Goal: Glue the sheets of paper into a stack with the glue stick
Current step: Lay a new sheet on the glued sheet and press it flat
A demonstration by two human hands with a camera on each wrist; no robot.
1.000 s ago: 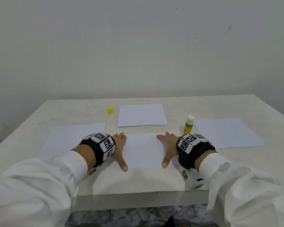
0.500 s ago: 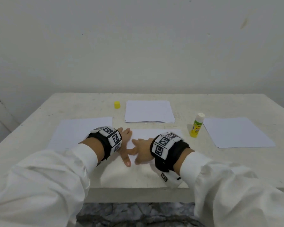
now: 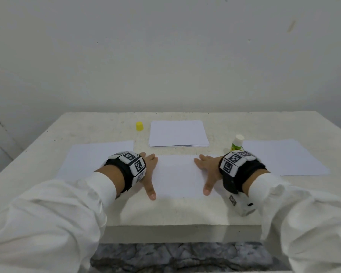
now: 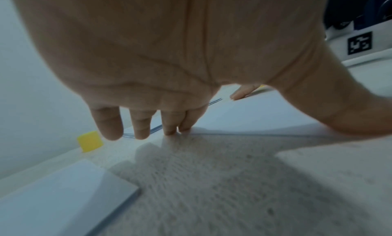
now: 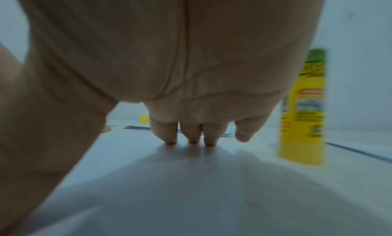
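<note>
A white sheet (image 3: 177, 175) lies flat on the table in front of me. My left hand (image 3: 149, 170) presses its left edge with straight fingers (image 4: 169, 127), thumb stretched toward me. On the sheet's right part my right hand (image 3: 208, 170) lies flat, its fingertips (image 5: 192, 139) down on the paper. The yellow-green glue stick (image 3: 237, 143) (image 5: 303, 108) stands upright and uncapped just beyond my right wrist. Its yellow cap (image 3: 139, 126) (image 4: 90, 141) sits at the back left. A stack of sheets (image 3: 178, 133) lies behind the pressed sheet.
One single sheet (image 3: 95, 160) lies to the left and another (image 3: 282, 156) to the right on the pale table (image 3: 165, 211). A plain wall rises behind the table's far edge. The near table edge runs below my wrists.
My right hand, which had slid left across the sheet until it met the left hand, has swept back to the sheet's right side. The left hand stayed at the left edge.
</note>
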